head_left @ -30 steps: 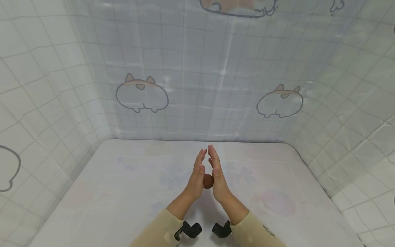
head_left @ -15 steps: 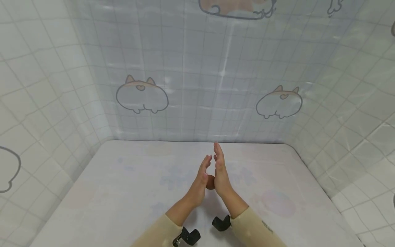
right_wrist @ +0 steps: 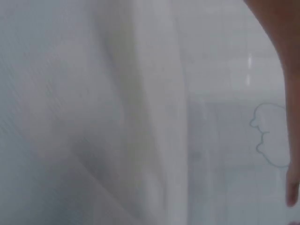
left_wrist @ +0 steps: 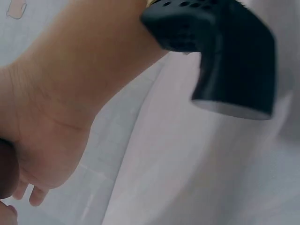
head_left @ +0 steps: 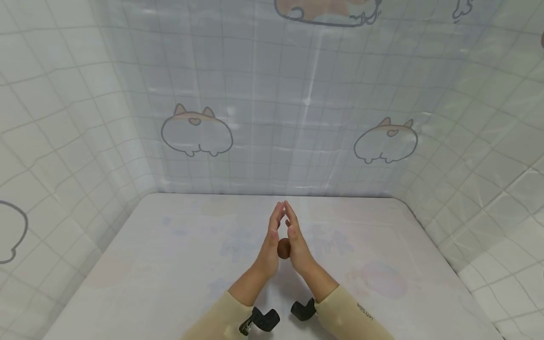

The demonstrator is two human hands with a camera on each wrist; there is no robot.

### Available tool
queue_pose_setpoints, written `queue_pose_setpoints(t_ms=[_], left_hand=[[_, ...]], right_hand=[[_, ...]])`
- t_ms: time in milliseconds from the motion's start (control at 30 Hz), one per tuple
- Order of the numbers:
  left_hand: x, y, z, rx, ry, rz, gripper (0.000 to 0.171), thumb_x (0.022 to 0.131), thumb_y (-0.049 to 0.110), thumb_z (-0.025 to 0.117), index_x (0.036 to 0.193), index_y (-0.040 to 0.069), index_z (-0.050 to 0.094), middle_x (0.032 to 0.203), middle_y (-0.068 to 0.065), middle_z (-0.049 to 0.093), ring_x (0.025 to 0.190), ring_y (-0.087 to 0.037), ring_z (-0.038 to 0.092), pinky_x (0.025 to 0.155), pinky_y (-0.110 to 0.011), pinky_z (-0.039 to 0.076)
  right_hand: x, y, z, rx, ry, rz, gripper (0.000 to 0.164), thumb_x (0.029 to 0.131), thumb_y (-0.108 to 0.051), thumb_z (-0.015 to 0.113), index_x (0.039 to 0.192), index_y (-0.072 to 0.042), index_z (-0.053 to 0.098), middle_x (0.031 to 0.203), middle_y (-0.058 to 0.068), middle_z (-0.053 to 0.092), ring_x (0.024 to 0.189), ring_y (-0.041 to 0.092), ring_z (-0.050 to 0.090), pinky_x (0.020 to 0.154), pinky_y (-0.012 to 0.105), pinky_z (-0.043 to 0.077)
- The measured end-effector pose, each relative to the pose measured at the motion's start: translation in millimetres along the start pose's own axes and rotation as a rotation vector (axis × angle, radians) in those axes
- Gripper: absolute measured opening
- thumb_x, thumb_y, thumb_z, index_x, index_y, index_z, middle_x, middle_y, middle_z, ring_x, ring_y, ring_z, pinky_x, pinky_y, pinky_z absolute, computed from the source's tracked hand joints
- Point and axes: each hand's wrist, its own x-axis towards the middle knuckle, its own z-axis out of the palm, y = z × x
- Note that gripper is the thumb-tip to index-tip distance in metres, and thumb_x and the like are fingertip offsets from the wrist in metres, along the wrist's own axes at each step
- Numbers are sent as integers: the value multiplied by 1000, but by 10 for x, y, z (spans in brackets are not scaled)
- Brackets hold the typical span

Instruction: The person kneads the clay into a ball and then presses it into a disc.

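A small brown ball (head_left: pixel 284 248) sits between the two palms in the head view, with a palm at either side of it. My left hand (head_left: pixel 267 250) lies along its left side, fingers straight and pointing away from me. Facing it, my right hand (head_left: pixel 299 249) has its fingers straight too, and the fingertips of both hands nearly meet above the ball. The left wrist view catches part of the brown ball (left_wrist: pixel 7 169) at its left edge, beside a palm. Only a blurred strip of hand (right_wrist: pixel 293 108) appears in the right wrist view; the ball is out of it.
Both hands are over a white table (head_left: pixel 148 264) with faint pastel prints. Tile-patterned sheeting (head_left: pixel 272 118) with cartoon dogs rises behind it and at both sides. Black wrist mounts (head_left: pixel 265 320) jut inward from the beige sleeves (head_left: pixel 352 314).
Half a second ago the right hand reached farther forward and the left lay farther back; now their fingertips are level and closer together. The ball has shifted slightly left between the palms.
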Motion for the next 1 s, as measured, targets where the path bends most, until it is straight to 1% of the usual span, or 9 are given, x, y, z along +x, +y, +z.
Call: queue_pose_setpoints(t_ms=[133,233,367,433,533,667,767,900,1000], left_hand=[[40,-34,-11,11,53,-2,75,104,60,5,161,11,4,167,-5,7,151,-32,14,113,-70,11],[64,-76,-28,18,86,-20,74,105,59,5,161,12,5,167,-6,12,151,-30,15,113,-68,13],[76,-132,-54,33,97,-52,73,105,60,5,161,13,7,166,-8,14,151,-31,15,113,-68,13],[73,-158,-63,40,91,-71,72,105,59,6,161,14,7,166,-8,13,151,-33,15,114,-68,12],[59,-198,-64,57,70,-103,71,106,57,6,161,12,8,167,-9,10,151,-35,14,114,-68,12],[27,-246,-34,88,27,-137,74,105,59,5,161,11,8,167,-10,5,151,-36,13,113,-69,12],[-2,-262,7,103,-5,-154,80,102,66,5,161,13,10,167,-9,2,151,-36,13,113,-69,15],[-46,-249,73,117,-39,-173,85,97,73,4,162,18,11,167,-7,0,151,-34,13,112,-69,18],[-76,-226,116,108,-60,-170,85,96,74,5,162,21,10,168,-5,-1,151,-33,13,111,-70,18]], right_hand=[[-15,19,35,-15,-22,-35,81,103,-66,15,162,-11,8,167,10,10,151,33,12,116,63,12],[-35,22,55,-20,-33,-67,81,103,-66,13,161,-10,7,166,13,9,151,34,11,115,64,13],[-59,-13,69,-12,-29,-95,80,103,-65,13,161,-9,7,166,14,9,151,35,10,115,65,13],[-62,-41,67,-3,-17,-106,81,103,-65,14,161,-9,8,166,12,9,151,35,11,115,64,13],[-56,-86,50,-4,6,-127,81,103,-66,15,161,-9,8,166,10,10,151,33,12,116,59,14],[-31,-124,3,-18,40,-172,81,103,-65,13,161,-8,9,166,13,11,150,33,15,118,53,16],[-7,-129,-42,-33,67,-190,81,103,-65,13,161,-7,9,166,13,12,150,37,16,117,57,16],[27,-83,-104,-55,98,-166,80,103,-65,14,161,-10,10,166,8,13,149,39,16,116,62,16],[52,-21,-135,-46,110,-134,80,103,-65,16,161,-11,10,166,7,13,149,41,14,116,62,16]])
